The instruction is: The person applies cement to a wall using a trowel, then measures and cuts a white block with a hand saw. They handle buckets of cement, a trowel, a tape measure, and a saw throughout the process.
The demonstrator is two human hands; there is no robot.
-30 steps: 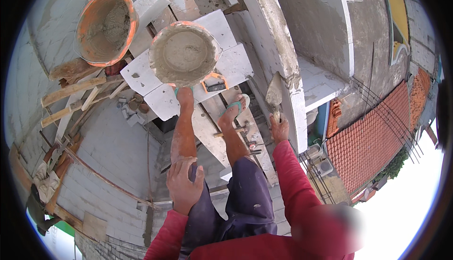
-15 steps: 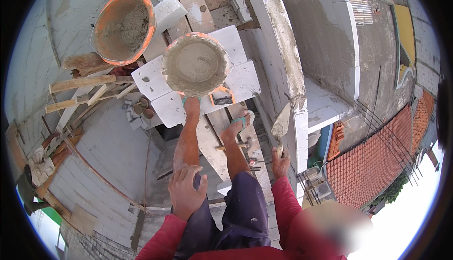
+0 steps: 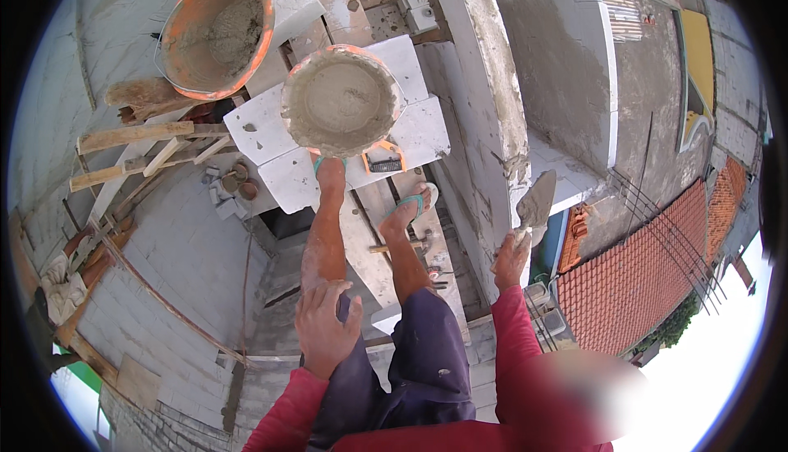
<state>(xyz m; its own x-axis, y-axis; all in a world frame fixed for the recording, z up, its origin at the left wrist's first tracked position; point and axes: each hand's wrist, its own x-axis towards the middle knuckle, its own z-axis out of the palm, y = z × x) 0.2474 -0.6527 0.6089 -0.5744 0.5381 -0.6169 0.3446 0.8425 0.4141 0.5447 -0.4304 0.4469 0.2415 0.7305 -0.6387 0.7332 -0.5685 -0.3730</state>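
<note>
My left hand (image 3: 324, 329) rests on my left knee with its fingers apart. My right hand (image 3: 507, 259) grips a trowel (image 3: 533, 204) whose mortar-smeared blade lies beside the top of a narrow white wall (image 3: 484, 66) with rough mortar along it. In front of my feet, a round bucket (image 3: 343, 100) of wet grey mortar sits on white blocks (image 3: 254, 128), with an orange-framed tool (image 3: 383, 159) against its near side. A second orange bucket (image 3: 215, 35) with mortar stands at upper left.
My sandalled feet are on planks (image 3: 373, 271) over a drop, with a hammer (image 3: 394, 247) lying there. Loose timber (image 3: 139, 136) is at left. Steel rods (image 3: 665, 226) jut above a tiled roof (image 3: 624, 279) at right. Pale cloth (image 3: 61, 296) is at far left.
My right hand and trowel have moved rightward, beside the wall's edge, the blade now angled to the right. My left hand stays on the knee; the view has shifted slightly.
</note>
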